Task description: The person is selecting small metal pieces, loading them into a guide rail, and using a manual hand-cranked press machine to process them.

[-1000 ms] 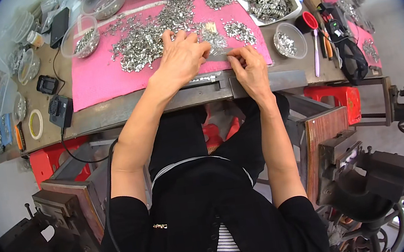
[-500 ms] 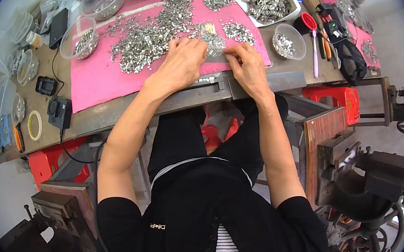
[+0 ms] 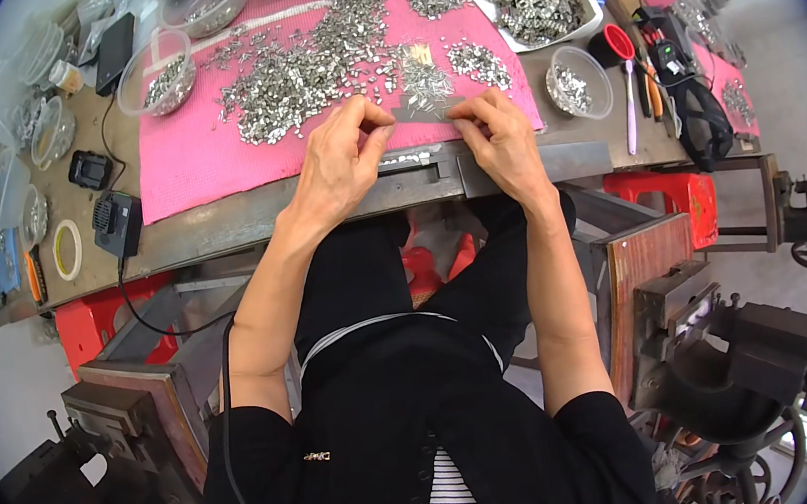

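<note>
My left hand point(image 3: 340, 159) is at the front of the pink mat point(image 3: 189, 183), thumb and forefinger pinched together; whatever they grip is too small to make out. Facing it, my right hand point(image 3: 503, 142) pinches in the same way, its fingertips also hiding any small part. Between the two sets of fingertips lies a flat dark grey plate point(image 3: 419, 112). A pile of thin metal pins point(image 3: 426, 86) rests at its far side. Left of the pins spreads a large heap of small silvery metal pieces point(image 3: 278, 91), and a smaller heap point(image 3: 478, 65) sits to their right.
A white tray point(image 3: 591, 12) of metal links and a clear tub point(image 3: 596, 97) stand right, beside a red-headed tool with a lilac handle point(image 3: 630, 108). More clear tubs point(image 3: 183, 52) stand left. A metal bar point(image 3: 554, 163) runs along the table's front edge.
My left hand has drawn back toward me and left from the heap, its fingertips coming level with the right ones. My right hand has barely moved.
</note>
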The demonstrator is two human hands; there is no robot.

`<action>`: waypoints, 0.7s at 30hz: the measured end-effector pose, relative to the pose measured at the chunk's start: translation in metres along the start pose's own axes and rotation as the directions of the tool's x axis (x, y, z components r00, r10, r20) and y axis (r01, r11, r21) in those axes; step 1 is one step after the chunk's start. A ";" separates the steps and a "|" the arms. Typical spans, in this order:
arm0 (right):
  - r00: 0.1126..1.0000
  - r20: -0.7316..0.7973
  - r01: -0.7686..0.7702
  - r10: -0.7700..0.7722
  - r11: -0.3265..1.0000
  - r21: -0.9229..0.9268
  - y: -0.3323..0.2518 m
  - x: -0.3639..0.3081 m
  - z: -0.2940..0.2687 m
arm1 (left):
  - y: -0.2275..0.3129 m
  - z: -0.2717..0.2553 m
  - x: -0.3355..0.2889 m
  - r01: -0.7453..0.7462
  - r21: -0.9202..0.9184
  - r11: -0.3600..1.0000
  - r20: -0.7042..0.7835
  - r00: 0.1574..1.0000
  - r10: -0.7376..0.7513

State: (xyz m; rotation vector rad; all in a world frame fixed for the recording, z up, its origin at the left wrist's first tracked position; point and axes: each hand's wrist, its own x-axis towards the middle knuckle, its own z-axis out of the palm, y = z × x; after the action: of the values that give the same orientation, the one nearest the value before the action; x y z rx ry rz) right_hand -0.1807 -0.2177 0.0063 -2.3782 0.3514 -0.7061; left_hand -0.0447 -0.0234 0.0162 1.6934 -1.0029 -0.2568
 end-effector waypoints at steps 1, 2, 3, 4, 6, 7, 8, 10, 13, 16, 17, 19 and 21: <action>0.999 0.019 0.033 -0.033 0.999 -0.004 -0.002 0.002 -0.001 | 0.000 -0.001 -0.002 0.001 0.001 1.000 -0.001 1.000 -0.001; 0.997 0.038 0.066 -0.066 0.998 -0.007 -0.003 0.004 -0.001 | 0.000 -0.003 -0.004 -0.001 0.004 1.000 0.015 1.000 0.001; 0.997 0.038 0.067 -0.067 0.998 -0.005 -0.003 0.007 -0.001 | 0.001 -0.005 -0.006 -0.002 0.008 1.000 0.031 1.000 0.001; 0.995 0.053 0.088 -0.087 0.996 -0.024 -0.001 0.009 -0.002 | 0.002 -0.006 -0.007 -0.001 0.009 1.000 0.032 0.999 0.001; 0.992 0.068 0.108 -0.105 0.993 -0.041 0.001 0.012 -0.001 | 0.006 -0.007 -0.010 0.079 0.030 0.996 0.090 0.993 -0.082; 0.988 0.074 0.140 -0.133 0.985 -0.101 0.003 0.013 0.002 | 0.007 -0.007 -0.010 0.081 0.032 0.996 0.089 0.993 -0.083; 0.984 0.080 0.170 -0.159 0.972 -0.161 0.003 0.013 0.003 | 0.008 -0.006 -0.011 0.020 0.077 0.997 0.098 0.995 -0.028; 0.978 0.055 0.208 -0.201 0.959 -0.193 0.002 0.014 0.008 | 0.009 -0.004 -0.012 -0.039 0.124 0.992 0.110 0.994 0.025; 0.965 0.013 0.258 -0.263 0.938 -0.232 0.001 0.015 0.012 | 0.006 0.001 -0.015 -0.087 0.119 0.989 0.084 0.993 0.077; 0.975 -0.032 0.213 -0.222 0.961 -0.178 0.001 0.010 0.015 | 0.006 0.005 -0.016 -0.115 0.141 0.983 0.069 0.992 0.106; 0.986 -0.054 0.153 -0.160 0.982 -0.115 0.000 0.007 0.015 | 0.005 0.006 -0.017 -0.125 0.138 0.982 0.060 0.991 0.118; 0.996 -0.063 0.071 -0.070 0.997 0.020 -0.011 -0.002 0.016 | 0.004 0.007 -0.018 -0.133 0.136 0.982 0.051 0.991 0.127; 0.999 -0.037 -0.026 0.035 0.978 0.205 -0.028 -0.012 0.017 | 0.003 0.009 -0.018 -0.163 0.146 0.976 0.021 0.987 0.162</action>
State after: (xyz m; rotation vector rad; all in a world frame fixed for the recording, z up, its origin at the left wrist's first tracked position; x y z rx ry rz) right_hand -0.1789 -0.1830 0.0078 -2.1629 0.3157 -0.7402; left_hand -0.0628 -0.0165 0.0099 1.7323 -1.1850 -0.0846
